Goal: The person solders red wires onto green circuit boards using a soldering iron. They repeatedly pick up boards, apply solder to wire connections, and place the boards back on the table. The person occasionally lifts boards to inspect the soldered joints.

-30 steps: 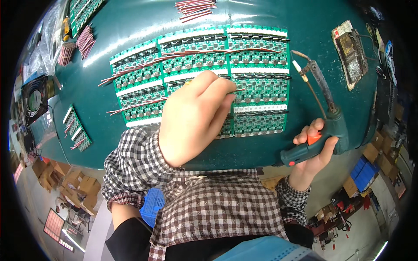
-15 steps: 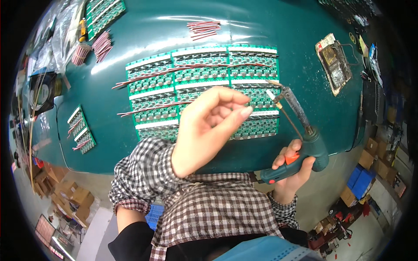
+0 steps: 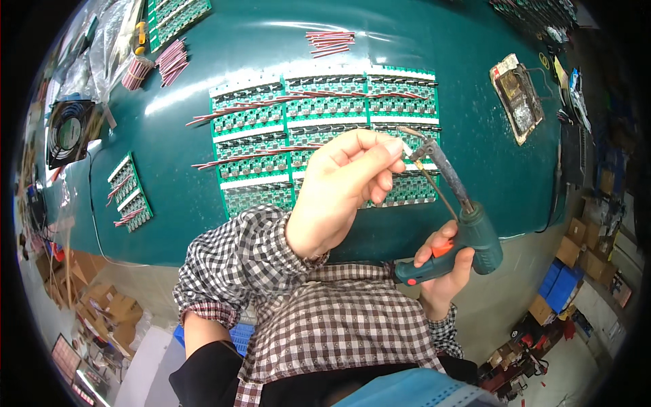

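My right hand [image 3: 442, 283] grips a dark green soldering gun [image 3: 480, 237] with a red trigger, its metal barrel angled up and left. A thin guide tube with a white end runs beside the barrel. My left hand [image 3: 339, 176] is closed, thumb and forefinger pinched together right beside that white end. Whether they touch it or hold something small cannot be made out. Under both lies a grid of green circuit boards [image 3: 251, 122], partly hidden by my left hand. Red and black wires [image 3: 325, 95] stretch in rows across the boards.
More short wires [image 3: 330, 43] lie beyond the boards, with wire bundles [image 3: 172, 62] at the far left. A small board panel [image 3: 129, 193] and a black fan [image 3: 70, 134] sit left. On the right is a worn tray with a crusted block [image 3: 519, 102].
My left hand has moved right and closed its fingers by the guide tube's white end. The soldering gun has shifted slightly left. The whole view has shifted a little.
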`<move>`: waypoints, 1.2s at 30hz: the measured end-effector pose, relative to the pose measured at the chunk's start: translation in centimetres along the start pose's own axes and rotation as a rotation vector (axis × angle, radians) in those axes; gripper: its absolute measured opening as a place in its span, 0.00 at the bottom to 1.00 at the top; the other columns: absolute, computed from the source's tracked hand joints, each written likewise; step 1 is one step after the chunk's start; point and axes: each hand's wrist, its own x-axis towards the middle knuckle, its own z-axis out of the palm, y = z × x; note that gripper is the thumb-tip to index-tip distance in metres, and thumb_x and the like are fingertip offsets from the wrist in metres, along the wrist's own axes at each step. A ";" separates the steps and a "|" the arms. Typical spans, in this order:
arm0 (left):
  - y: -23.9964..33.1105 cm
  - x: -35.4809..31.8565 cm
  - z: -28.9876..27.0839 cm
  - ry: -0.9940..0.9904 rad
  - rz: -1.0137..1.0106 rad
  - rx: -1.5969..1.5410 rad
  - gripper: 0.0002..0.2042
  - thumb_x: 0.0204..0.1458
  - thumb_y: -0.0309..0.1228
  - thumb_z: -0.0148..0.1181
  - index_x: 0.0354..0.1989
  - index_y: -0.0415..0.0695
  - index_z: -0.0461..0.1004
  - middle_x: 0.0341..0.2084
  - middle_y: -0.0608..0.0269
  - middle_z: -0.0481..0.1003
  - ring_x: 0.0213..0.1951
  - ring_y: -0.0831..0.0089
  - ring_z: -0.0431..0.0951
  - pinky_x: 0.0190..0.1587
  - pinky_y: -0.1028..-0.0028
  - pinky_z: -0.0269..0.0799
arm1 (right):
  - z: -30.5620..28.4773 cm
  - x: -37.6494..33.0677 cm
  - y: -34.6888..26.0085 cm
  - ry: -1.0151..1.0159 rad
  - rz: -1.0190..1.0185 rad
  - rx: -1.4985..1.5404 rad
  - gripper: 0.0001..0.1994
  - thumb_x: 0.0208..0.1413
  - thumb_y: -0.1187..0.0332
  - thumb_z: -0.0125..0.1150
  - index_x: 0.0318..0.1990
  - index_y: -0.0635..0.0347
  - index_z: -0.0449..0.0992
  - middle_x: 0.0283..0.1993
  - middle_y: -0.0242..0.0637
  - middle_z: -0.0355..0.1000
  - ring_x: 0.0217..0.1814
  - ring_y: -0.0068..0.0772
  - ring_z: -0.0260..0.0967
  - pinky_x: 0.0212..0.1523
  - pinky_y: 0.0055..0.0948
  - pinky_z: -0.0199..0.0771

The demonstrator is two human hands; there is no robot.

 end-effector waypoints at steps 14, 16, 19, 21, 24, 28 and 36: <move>2.1 1.2 -2.6 -0.101 0.882 1.650 0.12 0.40 0.22 0.63 0.35 0.43 0.73 0.32 0.61 0.72 0.34 0.63 0.72 0.35 0.70 0.66 | -1.6 1.2 -5.4 0.047 -0.127 -0.594 0.24 0.53 0.53 0.57 0.40 0.70 0.66 0.32 0.41 0.67 0.25 0.29 0.69 0.22 0.24 0.72; 1.6 1.6 -2.7 -0.079 0.862 1.663 0.10 0.40 0.23 0.62 0.33 0.44 0.73 0.28 0.63 0.70 0.33 0.64 0.71 0.34 0.68 0.65 | -1.2 1.0 -5.5 0.052 -0.092 -0.649 0.23 0.52 0.54 0.58 0.38 0.72 0.68 0.32 0.42 0.67 0.25 0.31 0.70 0.22 0.25 0.73; 1.4 2.2 -2.8 -0.102 0.837 1.735 0.08 0.41 0.23 0.61 0.32 0.45 0.72 0.27 0.63 0.69 0.32 0.64 0.70 0.33 0.68 0.65 | -1.3 0.6 -5.7 0.066 -0.014 -0.647 0.24 0.52 0.54 0.58 0.41 0.72 0.67 0.33 0.43 0.68 0.23 0.32 0.70 0.21 0.27 0.73; 1.1 2.9 -3.0 -0.115 0.837 1.743 0.07 0.42 0.22 0.60 0.30 0.44 0.71 0.26 0.63 0.68 0.31 0.64 0.70 0.32 0.68 0.65 | -1.0 0.8 -5.4 0.125 -0.018 -0.587 0.26 0.52 0.54 0.59 0.45 0.72 0.66 0.34 0.43 0.68 0.23 0.32 0.70 0.21 0.27 0.74; 0.9 3.4 -3.3 -0.103 0.842 1.704 0.06 0.42 0.22 0.60 0.29 0.44 0.71 0.25 0.62 0.68 0.29 0.63 0.70 0.31 0.68 0.65 | -0.5 1.0 -5.4 0.211 0.013 -0.495 0.26 0.49 0.56 0.61 0.45 0.73 0.67 0.33 0.42 0.69 0.24 0.35 0.72 0.23 0.29 0.76; 1.4 3.4 -2.9 -0.120 0.805 1.656 0.06 0.41 0.22 0.59 0.28 0.44 0.70 0.25 0.61 0.68 0.28 0.62 0.70 0.30 0.67 0.65 | -0.6 1.0 -5.6 0.228 0.071 -0.437 0.26 0.48 0.57 0.63 0.45 0.74 0.68 0.33 0.42 0.70 0.24 0.36 0.73 0.24 0.30 0.77; 1.1 3.6 -2.3 -0.059 0.789 1.736 0.06 0.41 0.22 0.59 0.26 0.43 0.68 0.24 0.59 0.66 0.28 0.60 0.70 0.30 0.66 0.65 | -1.0 -0.4 -5.8 0.116 0.090 -0.667 0.25 0.46 0.58 0.67 0.43 0.72 0.69 0.36 0.43 0.71 0.32 0.35 0.74 0.31 0.29 0.77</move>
